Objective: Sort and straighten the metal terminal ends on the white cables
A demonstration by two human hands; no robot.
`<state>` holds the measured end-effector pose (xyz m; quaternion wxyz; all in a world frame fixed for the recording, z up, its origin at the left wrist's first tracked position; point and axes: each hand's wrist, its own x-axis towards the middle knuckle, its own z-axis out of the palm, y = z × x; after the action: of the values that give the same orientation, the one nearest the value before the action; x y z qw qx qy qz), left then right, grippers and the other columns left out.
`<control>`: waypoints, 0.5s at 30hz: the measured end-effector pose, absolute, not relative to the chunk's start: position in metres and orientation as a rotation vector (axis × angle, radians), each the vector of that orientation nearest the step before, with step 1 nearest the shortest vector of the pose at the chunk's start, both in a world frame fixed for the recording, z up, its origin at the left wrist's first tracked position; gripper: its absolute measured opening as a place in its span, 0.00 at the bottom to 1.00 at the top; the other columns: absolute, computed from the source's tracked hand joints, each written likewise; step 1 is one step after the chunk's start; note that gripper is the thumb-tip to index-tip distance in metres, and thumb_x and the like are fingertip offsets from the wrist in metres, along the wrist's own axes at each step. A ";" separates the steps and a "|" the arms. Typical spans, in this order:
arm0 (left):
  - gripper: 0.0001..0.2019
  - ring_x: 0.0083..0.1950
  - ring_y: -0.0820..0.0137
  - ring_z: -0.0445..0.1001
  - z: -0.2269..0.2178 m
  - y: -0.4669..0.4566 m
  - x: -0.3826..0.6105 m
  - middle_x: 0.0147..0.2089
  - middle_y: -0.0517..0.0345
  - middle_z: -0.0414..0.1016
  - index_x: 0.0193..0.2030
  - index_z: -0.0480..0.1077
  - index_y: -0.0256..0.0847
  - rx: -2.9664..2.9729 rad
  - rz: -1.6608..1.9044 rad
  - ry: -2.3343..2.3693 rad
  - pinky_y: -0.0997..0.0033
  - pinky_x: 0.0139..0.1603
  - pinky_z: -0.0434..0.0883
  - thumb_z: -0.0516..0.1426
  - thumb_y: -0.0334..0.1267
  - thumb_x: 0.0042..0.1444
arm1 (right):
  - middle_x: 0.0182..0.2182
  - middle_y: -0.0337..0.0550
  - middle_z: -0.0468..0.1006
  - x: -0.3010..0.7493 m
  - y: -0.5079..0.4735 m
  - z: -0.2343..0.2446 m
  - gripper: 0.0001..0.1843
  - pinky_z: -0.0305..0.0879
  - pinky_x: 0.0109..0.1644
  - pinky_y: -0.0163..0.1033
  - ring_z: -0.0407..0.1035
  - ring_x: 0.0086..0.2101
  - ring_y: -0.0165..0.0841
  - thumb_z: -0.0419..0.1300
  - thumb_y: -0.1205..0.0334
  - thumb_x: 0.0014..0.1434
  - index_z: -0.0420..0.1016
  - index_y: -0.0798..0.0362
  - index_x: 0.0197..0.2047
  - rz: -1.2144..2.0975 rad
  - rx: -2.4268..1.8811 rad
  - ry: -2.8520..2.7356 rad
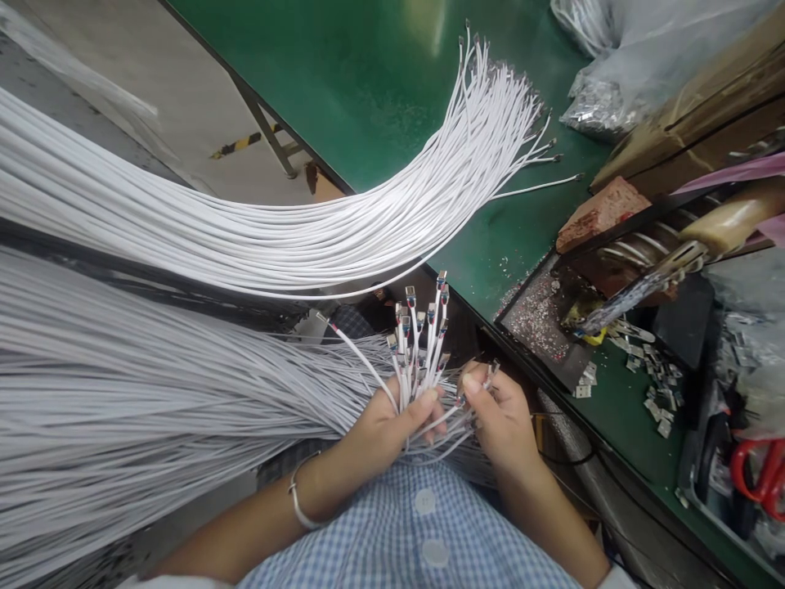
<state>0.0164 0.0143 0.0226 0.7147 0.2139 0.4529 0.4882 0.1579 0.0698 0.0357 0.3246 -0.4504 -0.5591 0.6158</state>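
Note:
My left hand point(398, 417) is closed around a small bunch of white cables point(419, 343), whose metal plug ends with bits of red and blue point upward. One cable point(359, 356) leans out from the bunch to the left. Just to its right, my right hand point(504, 413) pinches a white cable point(450, 415) close to its plug end between thumb and fingers. The fingers partly hide that end. A thick bundle of grey-white cables point(184, 376) runs from the left edge to beneath my hands.
Another large white cable bundle point(368, 237) curves onto the green table point(343, 90). At right are a soldering iron point(643, 286), a brick point(604, 214), a tray of scraps point(543, 319), loose metal plug shells point(659, 380), red handles point(760, 474) and plastic bags point(619, 90).

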 end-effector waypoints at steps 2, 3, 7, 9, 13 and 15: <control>0.13 0.25 0.74 0.67 0.021 0.014 0.016 0.25 0.59 0.71 0.33 0.67 0.37 0.482 1.072 1.009 0.72 0.29 0.65 0.56 0.47 0.54 | 0.21 0.34 0.60 0.157 0.070 0.036 0.14 0.54 0.27 0.33 0.54 0.22 0.26 0.54 0.56 0.59 0.61 0.53 0.24 1.611 -1.183 -1.460; 0.13 0.26 0.73 0.67 0.020 0.014 0.016 0.25 0.59 0.71 0.32 0.68 0.37 0.490 1.068 1.008 0.72 0.29 0.66 0.56 0.47 0.54 | 0.21 0.34 0.60 0.157 0.070 0.036 0.14 0.54 0.26 0.33 0.55 0.22 0.26 0.54 0.56 0.59 0.61 0.53 0.25 1.612 -1.183 -1.457; 0.10 0.25 0.74 0.67 0.019 0.014 0.016 0.25 0.60 0.71 0.32 0.67 0.39 0.514 1.072 0.986 0.73 0.27 0.65 0.56 0.44 0.55 | 0.21 0.34 0.63 0.156 0.069 0.036 0.14 0.53 0.24 0.32 0.55 0.21 0.25 0.53 0.57 0.60 0.62 0.53 0.25 1.633 -1.172 -1.440; 0.10 0.23 0.75 0.65 0.019 0.013 0.015 0.25 0.61 0.70 0.33 0.66 0.39 0.526 1.064 0.984 0.74 0.25 0.64 0.56 0.44 0.55 | 0.22 0.34 0.63 0.156 0.070 0.038 0.13 0.53 0.24 0.32 0.55 0.21 0.25 0.53 0.58 0.60 0.62 0.53 0.25 1.622 -1.163 -1.436; 0.11 0.22 0.77 0.61 0.021 0.012 0.011 0.24 0.64 0.67 0.34 0.66 0.38 0.563 1.075 1.012 0.76 0.24 0.60 0.58 0.44 0.53 | 0.23 0.34 0.62 0.160 0.070 0.046 0.12 0.53 0.28 0.33 0.56 0.24 0.26 0.53 0.61 0.60 0.63 0.52 0.25 1.501 -1.145 -1.509; 0.11 0.24 0.77 0.61 0.023 0.013 0.008 0.24 0.65 0.65 0.31 0.66 0.38 0.607 1.094 1.035 0.76 0.26 0.61 0.60 0.43 0.51 | 0.23 0.35 0.62 0.164 0.068 0.053 0.10 0.54 0.29 0.34 0.57 0.25 0.27 0.54 0.63 0.59 0.64 0.52 0.26 1.421 -1.138 -1.570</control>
<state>0.0082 0.0134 0.0234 0.6882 0.2714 0.4623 0.4888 0.1642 0.0679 0.0528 0.3605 -0.4415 -0.6093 0.5513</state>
